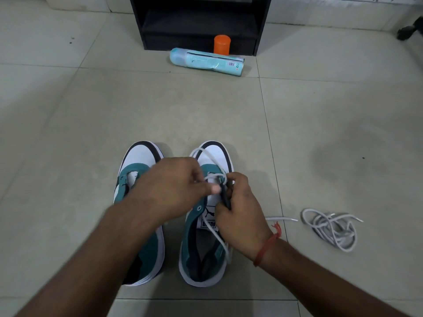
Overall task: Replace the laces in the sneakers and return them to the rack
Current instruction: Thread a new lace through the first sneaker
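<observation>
Two teal and white sneakers stand side by side on the tiled floor, toes pointing away from me. The left sneaker (142,248) has no lace. On the right sneaker (201,255) a white lace (206,152) loops over the toe and trails past the heel. My left hand (174,186) reaches across and pinches this lace at the eyelets. My right hand (238,211) grips the shoe's right eyelet flap and the lace beside it. A second white lace (329,229) lies bundled on the floor to the right. The black rack (199,21) stands ahead.
A light blue spray can (206,61) lies on its side in front of the rack, with an orange cylinder (221,44) upright behind it. A dark object (407,32) sits at the far right edge. A red thread is tied round my right wrist.
</observation>
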